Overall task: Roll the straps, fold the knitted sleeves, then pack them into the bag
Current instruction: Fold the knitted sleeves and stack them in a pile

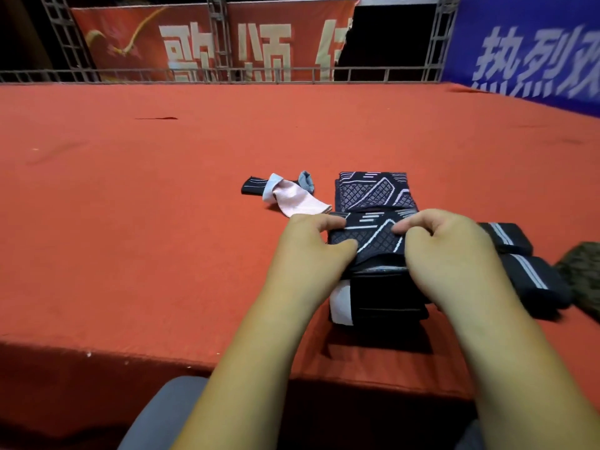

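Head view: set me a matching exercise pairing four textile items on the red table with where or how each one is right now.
Items
1. nearer dark knitted sleeve with white line pattern
2. farther dark knitted sleeve
3. rolled black straps with grey stripes
4. pink and white cloth piece

States
a. right of the right hand
b. gripped by that hand and the left hand
c. lying folded, untouched
d. left of the farther sleeve

Pairs: 1-b, 2-c, 3-a, 4-d

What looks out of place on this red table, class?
The pink-and-black piece lies loose and twisted left of the folded sleeve, unlike the two rolled straps at right. The red banner behind looks torn at its right edge.
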